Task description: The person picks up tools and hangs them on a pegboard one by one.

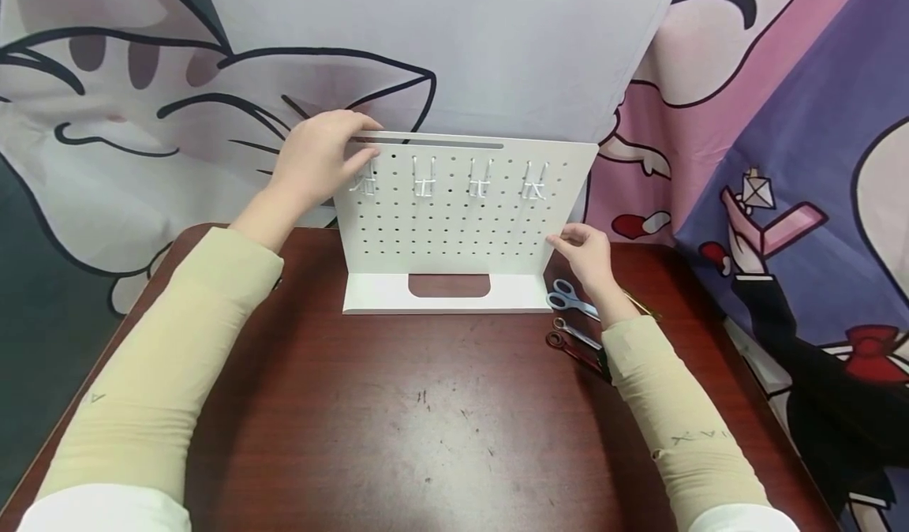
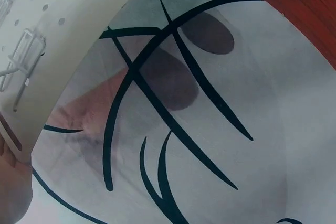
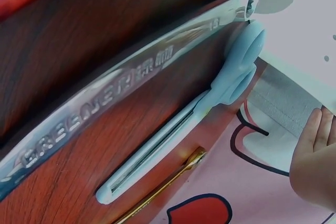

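A white metal pegboard (image 1: 454, 264) stands upright on the table, with a flat base lip and an oblong cutout at its foot. Several wire hooks (image 1: 424, 187) hang in a row across its upper part. My left hand (image 1: 316, 153) grips the top left corner, thumb on the front face and fingers over the top edge. On the opposite side, my right hand (image 1: 588, 257) pinches the lower right edge between thumb and fingers. In the right wrist view, the fingers (image 3: 311, 135) lie alongside the board's edge.
Light blue scissors (image 3: 231, 77), a silver ring wrench (image 3: 131, 72) and a thin gold-coloured tool (image 3: 163, 184) lie on the table below my right hand. A dark red wrench (image 1: 568, 346) is beside them, partly under my forearm. A printed cloth (image 1: 511, 50) hangs behind the board.
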The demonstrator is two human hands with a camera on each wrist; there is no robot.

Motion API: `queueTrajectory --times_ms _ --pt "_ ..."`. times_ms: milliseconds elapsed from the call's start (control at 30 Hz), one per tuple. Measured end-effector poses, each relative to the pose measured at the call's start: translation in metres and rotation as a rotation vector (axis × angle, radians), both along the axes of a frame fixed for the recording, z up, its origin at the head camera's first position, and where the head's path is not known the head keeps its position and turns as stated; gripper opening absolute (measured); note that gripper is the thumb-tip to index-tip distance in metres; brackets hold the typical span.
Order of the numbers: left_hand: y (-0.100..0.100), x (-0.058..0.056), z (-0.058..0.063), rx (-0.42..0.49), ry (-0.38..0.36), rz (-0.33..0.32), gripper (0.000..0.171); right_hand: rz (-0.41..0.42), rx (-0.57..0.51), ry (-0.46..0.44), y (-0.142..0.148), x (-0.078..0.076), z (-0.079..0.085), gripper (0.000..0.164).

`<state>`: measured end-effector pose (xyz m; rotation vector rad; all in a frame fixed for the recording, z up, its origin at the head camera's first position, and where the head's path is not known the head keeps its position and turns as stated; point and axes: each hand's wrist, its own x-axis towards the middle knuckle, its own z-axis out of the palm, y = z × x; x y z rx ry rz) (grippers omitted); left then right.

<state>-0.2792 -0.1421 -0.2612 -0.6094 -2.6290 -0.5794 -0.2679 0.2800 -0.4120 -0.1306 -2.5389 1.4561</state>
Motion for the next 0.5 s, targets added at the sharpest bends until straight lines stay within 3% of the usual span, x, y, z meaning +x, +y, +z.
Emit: queueTrajectory --times_ms 267,500 --pt "-0.001 -0.002 -0.002 0.025 0.02 0.015 0.029 0.036 0.08 0.006 0.005 -0.002 0.004 0.03" --pt "-0.001 -0.006 -0.013 0.062 0.077 -0.003 0.027 0.07 0.14 0.021 0.024 0.002 0.008 0.026"
